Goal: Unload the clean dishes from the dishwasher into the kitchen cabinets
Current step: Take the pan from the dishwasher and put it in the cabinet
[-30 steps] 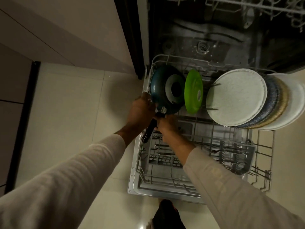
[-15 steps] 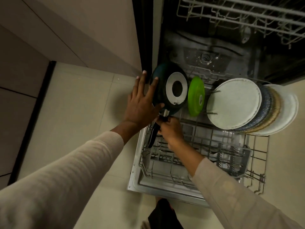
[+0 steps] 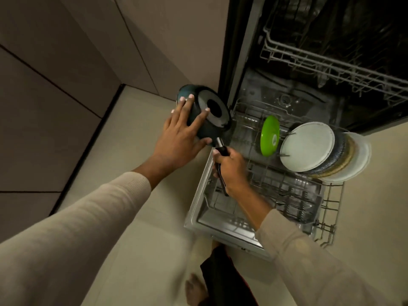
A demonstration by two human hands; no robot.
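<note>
The dark teal round metal pan (image 3: 213,117) with a grey base is held tilted in the air above the beige floor (image 3: 132,120), just left of the pulled-out wire lower rack (image 3: 287,186). The right hand (image 3: 229,166) has its fingers curled round the pan's black handle (image 3: 221,150). The left hand (image 3: 178,138) has its fingers spread straight against the pan's side. A green plate (image 3: 269,136) and a row of pale round plates (image 3: 308,146) stand upright in the rack.

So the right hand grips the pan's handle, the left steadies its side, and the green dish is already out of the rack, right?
No. In the head view the green dish stands on edge in the lower rack; only the pan is out. The rest is right.
</note>
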